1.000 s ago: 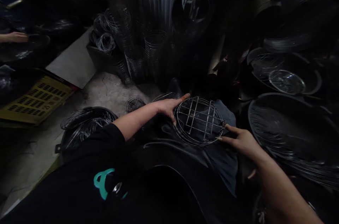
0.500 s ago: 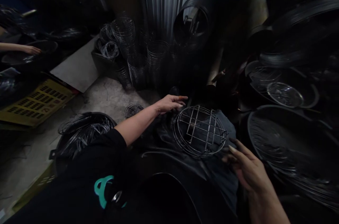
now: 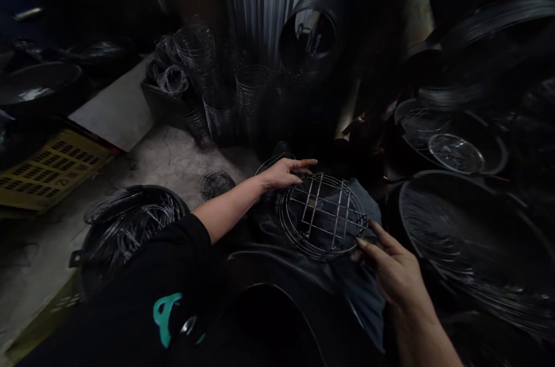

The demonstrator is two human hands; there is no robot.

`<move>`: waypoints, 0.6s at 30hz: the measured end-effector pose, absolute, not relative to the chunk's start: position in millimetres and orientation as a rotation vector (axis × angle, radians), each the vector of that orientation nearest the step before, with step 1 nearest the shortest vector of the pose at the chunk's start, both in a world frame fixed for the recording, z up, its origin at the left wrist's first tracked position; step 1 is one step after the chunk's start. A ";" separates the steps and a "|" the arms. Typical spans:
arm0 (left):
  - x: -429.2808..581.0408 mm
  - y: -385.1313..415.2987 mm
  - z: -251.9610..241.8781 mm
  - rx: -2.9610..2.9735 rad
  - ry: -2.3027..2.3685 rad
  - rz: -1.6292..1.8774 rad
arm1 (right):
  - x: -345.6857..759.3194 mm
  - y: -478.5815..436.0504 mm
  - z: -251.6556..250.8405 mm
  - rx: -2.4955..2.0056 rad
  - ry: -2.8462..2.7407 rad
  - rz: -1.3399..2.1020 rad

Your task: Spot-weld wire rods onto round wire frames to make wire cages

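A round wire rack (image 3: pixel 328 215), with rings round its rim and crossing bars, lies over my lap on dark cloth. At its right edge the rim is pinched between the thumb and fingers of my right hand (image 3: pixel 393 266). My left hand (image 3: pixel 287 173) reaches over the far left edge, its fingers stretched out and pointing right; whether its fingertips touch the wire I cannot tell. Behind my left wrist curves a thin wire hoop (image 3: pixel 274 158), partly hidden by the arm.
At right stand a wide black tub (image 3: pixel 405 211) of wire pieces and a basin (image 3: pixel 500 153) holding round wire parts. A bucket of wires (image 3: pixel 143 228) is at left, near a yellow crate (image 3: pixel 56 167). Stacked wire rings (image 3: pixel 254 89) stand ahead.
My right hand has closed on the rack's right rim. My left hand has moved slightly right, and the hoop behind its wrist now shows. A co-worker's hand at far left has left the view.
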State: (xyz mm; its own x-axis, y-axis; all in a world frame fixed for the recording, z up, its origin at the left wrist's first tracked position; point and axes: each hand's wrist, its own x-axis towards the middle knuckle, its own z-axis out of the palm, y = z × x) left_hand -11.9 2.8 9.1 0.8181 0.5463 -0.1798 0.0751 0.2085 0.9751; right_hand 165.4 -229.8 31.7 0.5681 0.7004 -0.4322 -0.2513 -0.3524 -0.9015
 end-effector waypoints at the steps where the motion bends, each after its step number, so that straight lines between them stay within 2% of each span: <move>1: -13.7 2.9 8.0 1.374 0.547 0.348 | 165.5 -230.3 29.9 -1.682 -0.413 1.034; 10: -33.7 16.3 27.6 1.432 0.300 0.061 | 163.9 -241.5 26.6 -1.745 -0.529 1.080; 18: -38.5 13.3 29.0 1.395 0.314 0.074 | 160.6 -237.7 31.9 -1.699 -0.459 0.966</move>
State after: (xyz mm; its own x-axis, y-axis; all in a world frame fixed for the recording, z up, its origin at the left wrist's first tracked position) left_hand -38.5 13.3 29.0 0.9563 0.2351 -0.1737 0.1328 0.1799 0.9747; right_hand 160.6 -237.7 31.9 0.5960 0.7115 -0.3722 -0.1608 -0.3483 -0.9235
